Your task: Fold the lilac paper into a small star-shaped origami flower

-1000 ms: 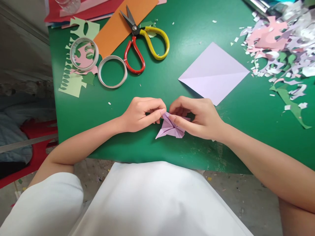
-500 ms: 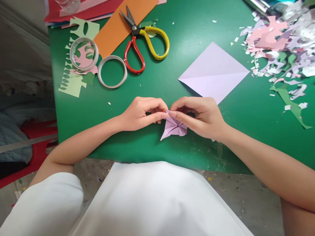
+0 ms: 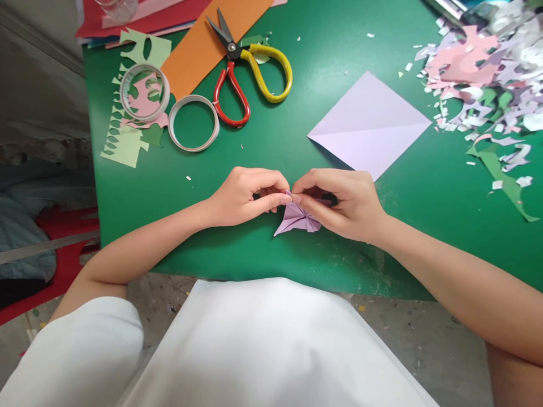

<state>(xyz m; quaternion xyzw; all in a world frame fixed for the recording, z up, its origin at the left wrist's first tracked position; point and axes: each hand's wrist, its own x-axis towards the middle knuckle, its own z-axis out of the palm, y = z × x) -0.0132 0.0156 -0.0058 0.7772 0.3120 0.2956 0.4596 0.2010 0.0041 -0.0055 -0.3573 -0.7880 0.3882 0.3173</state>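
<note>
Nearest the camera: white garment of the person (image 3: 263,345) fills the lower frame, both bare forearms reaching forward onto a green table top (image 3: 271,147).

At the near edge of the table: small folded lilac paper piece (image 3: 297,220), creased into several pointed flaps, resting on or just above the surface between the two hands. Left hand (image 3: 244,195): fingers curled narrow, thumb and forefinger pinched on the upper left tip of the folded piece. Right hand (image 3: 343,200): fingers bent close together, fingertips pressed on the top of the same piece, palm partly covering its right side. The two hands' fingertips meet, touching, over the paper's upper point.

Just beyond the right hand: flat lilac square paper sheet (image 3: 369,124) with one diagonal crease, lying corner-on, near but apart from the hand.

Farther, left of centre: two rings of white tape, one empty roll (image 3: 193,122) flat on the table and one roll (image 3: 145,92) lying on pale green and pink paper cut-outs (image 3: 127,141). Beside them, scissors with one red and one yellow handle (image 3: 248,70), blades closed, tips resting on an orange paper strip (image 3: 203,48).

Far right: heap of pink, lilac, white and green paper scraps (image 3: 483,79), loose bits scattered around it.

Far left corner: red paper sheets (image 3: 169,17) at the table's edge.
</note>
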